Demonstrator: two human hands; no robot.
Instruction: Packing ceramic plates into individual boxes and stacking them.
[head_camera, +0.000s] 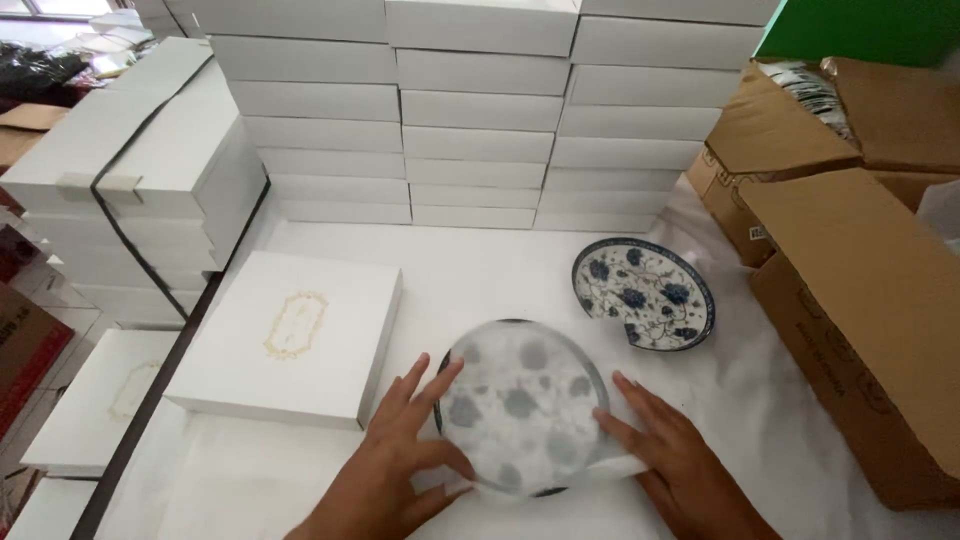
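- We see a plate (522, 405) lying flat on the table (780, 420), directly between our two hands, with a thin sheet of white paper (530, 400) laid over it so the pattern shows only as grey blotches.
- Our left hand (400, 465) rests at the plate's left rim, fingers spread wide and flat on the paper, gripping nothing.
- Our right hand (670, 455) lies at the right rim, fingers stretched out flat, pressing the paper's edge down where it folds past the plate.
- The plate is round, so it has no long axis; both hands sit about equally near it, one on each side.
- Beyond our right hand, apart from the covered plate, sits a bare blue-flowered plate (644, 293).
- Beyond our left hand, just beside the covered plate, lies a flat white box (290, 335).
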